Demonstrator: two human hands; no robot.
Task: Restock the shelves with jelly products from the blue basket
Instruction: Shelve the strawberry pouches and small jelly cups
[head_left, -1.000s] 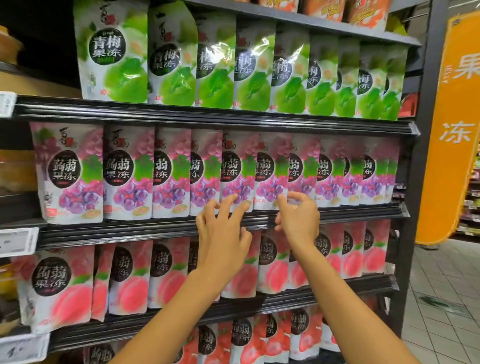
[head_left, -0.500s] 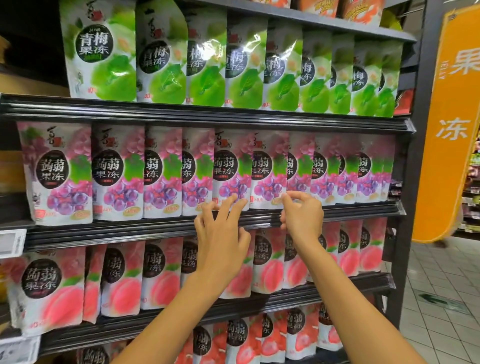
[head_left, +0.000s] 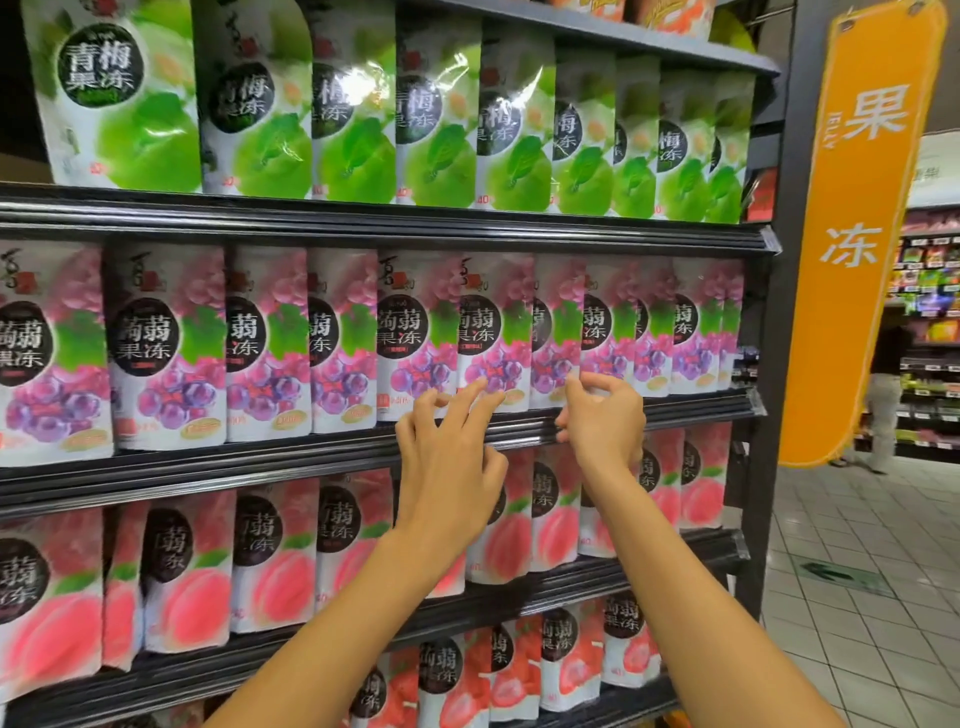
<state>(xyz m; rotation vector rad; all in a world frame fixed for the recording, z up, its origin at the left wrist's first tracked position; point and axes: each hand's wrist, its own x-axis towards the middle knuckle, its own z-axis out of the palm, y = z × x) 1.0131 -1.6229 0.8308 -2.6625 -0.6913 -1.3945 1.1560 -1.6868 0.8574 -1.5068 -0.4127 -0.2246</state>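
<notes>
Grape jelly pouches (head_left: 171, 353) stand upright in an overlapping row along the front edge of the middle shelf (head_left: 234, 467), filling it from its left end to its right end.

Head view: I see both hands raised to the right half of that shelf's front rail.

Left hand (head_left: 447, 467): fingers (head_left: 470, 397) straight and spread, holding nothing, their tips touching the bottom edge of one pouch just above the rail.

Right hand (head_left: 605, 421): just beside the left, not touching it. Thumb and forefinger are curled together on the lower edge of the row where two pouches overlap. I cannot tell which of the two they pinch. The other fingers are folded over the rail.

Shelf above: green plum pouches (head_left: 337, 130), in the same upright order.

Shelf below, partly behind the forearms: peach pouches (head_left: 275, 561). Under these, strawberry pouches (head_left: 566, 670).

Right end of the shelving: an orange hanging sign (head_left: 862, 234) with white characters. Beyond it I see tiled floor (head_left: 857, 571) and a person (head_left: 883, 395) standing in a far aisle, blurred.
</notes>
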